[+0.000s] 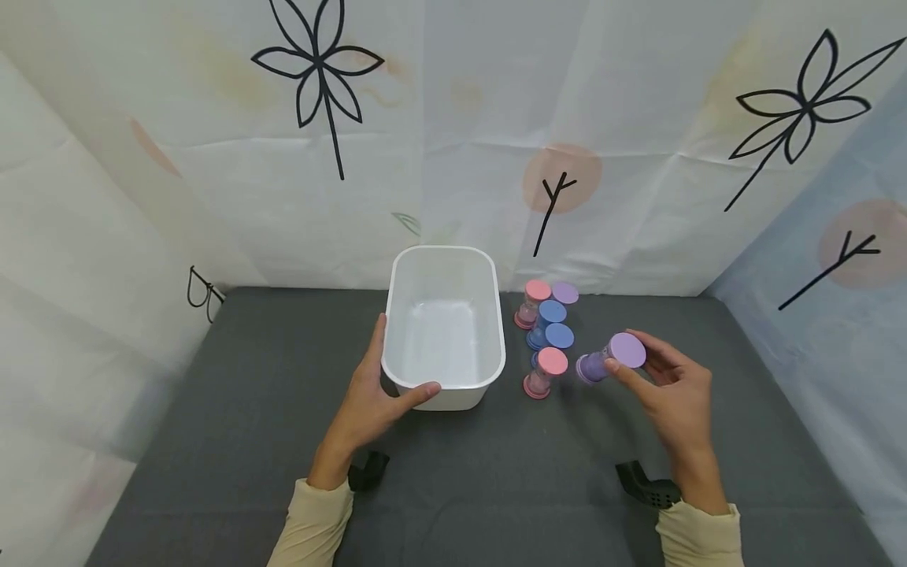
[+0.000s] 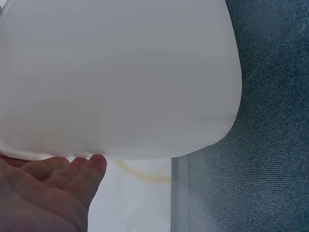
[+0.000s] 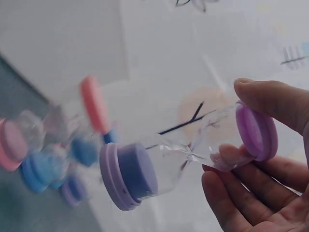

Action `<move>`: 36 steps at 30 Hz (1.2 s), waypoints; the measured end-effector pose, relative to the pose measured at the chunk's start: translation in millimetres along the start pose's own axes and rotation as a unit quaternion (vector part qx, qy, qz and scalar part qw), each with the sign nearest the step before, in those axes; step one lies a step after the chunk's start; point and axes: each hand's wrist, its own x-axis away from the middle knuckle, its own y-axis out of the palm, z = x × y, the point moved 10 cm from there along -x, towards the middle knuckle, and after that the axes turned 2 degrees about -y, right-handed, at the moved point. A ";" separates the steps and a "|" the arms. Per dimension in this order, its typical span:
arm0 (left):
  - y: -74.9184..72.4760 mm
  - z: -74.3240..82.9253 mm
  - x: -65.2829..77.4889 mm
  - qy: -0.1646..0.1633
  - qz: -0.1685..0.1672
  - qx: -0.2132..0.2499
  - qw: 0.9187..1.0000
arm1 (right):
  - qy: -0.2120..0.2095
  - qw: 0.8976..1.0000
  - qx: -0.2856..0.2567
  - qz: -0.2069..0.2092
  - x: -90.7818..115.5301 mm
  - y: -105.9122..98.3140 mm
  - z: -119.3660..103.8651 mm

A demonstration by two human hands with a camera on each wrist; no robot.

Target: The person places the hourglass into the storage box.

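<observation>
1. The purple sand timer [image 1: 620, 352] is between the white bin [image 1: 460, 399] and the right edge of the desk [image 1: 496, 472].
2. It leans: its long way slants, top to the right, bottom toward the other timers [image 1: 552, 313].
3. The right hand [image 1: 676, 398] pinches its top end, fingers just that far apart.
4. The left hand [image 1: 364, 413] touches the bin, fingers spread wide.

Dk gray tabletop [image 1: 496, 472]; white backdrop [image 1: 453, 118] w/ blk leaf prints [image 1: 318, 63].
</observation>
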 end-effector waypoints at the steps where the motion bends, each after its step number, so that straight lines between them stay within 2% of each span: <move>1: 0.0 0.0 -0.1 0.000 0.000 0.000 1.000 | -0.004 1.000 -0.011 0.006 0.9 -1.7 -5.3; 4: -0.1 0.2 -0.2 0.001 0.001 -0.001 1.000 | -0.030 0.997 -0.064 0.015 2.3 -4.6 -22.2; 7: 0.3 -0.8 -0.3 0.001 0.002 -0.001 1.000 | -0.067 0.990 -0.122 0.013 3.7 -4.5 -39.9; 9: 0.2 -1.7 -0.3 0.000 0.002 0.002 1.000 | -0.098 0.980 -0.172 -0.002 3.9 -1.1 -52.6; 12: -0.3 -3.4 -0.6 -0.002 0.004 0.004 1.000 | -0.126 0.968 -0.213 -0.033 3.5 7.3 -70.3; 14: -0.9 -3.8 -0.5 -0.004 0.006 0.004 1.000 | -0.133 0.965 -0.219 -0.054 2.2 14.2 -80.5; 18: -1.3 -4.5 0.6 -0.009 0.006 0.003 1.000 | -0.126 0.966 -0.204 -0.092 -2.8 29.8 -97.6; 24: -1.7 -2.6 1.3 -0.007 0.006 0.001 1.000 | -0.150 0.947 -0.244 -0.144 -15.7 60.5 -127.3; 28: -1.6 -1.6 0.4 0.000 0.005 0.002 1.000 | -0.155 0.936 -0.272 -0.164 -28.5 85.2 -139.3; 31: -1.0 -1.1 -0.3 0.001 0.005 0.001 1.000 | -0.141 0.937 -0.271 -0.169 -40.5 105.6 -140.6; 36: 0.2 -0.9 -1.3 -0.001 0.004 -0.002 1.000 | -0.104 0.947 -0.257 -0.163 -61.4 139.4 -134.6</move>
